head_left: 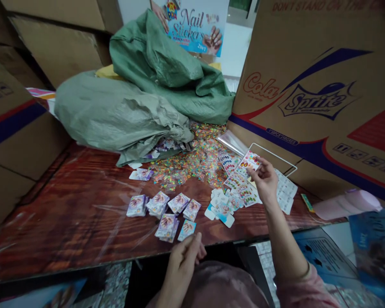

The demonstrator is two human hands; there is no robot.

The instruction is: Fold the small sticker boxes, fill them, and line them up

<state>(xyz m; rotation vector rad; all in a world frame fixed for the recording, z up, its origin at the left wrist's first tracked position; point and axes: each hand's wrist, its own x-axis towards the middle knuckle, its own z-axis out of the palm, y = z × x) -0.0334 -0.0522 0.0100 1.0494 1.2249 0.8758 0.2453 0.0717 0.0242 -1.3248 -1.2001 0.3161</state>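
L fingers (195, 244) narrow, R fingers (263, 173) w/ 1 sticker sheet (249, 161), 5 purple pkt stacks (166, 226)

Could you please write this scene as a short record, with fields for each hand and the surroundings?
Right hand: holds a sticker sheet
Left hand: near the table's front edge, beside a blue packet; grip unclear
Table middle: stacks of purple packets, colourful heap
Behind: green sacks
Right side: carton marked "Sprite", pink bottle lying down
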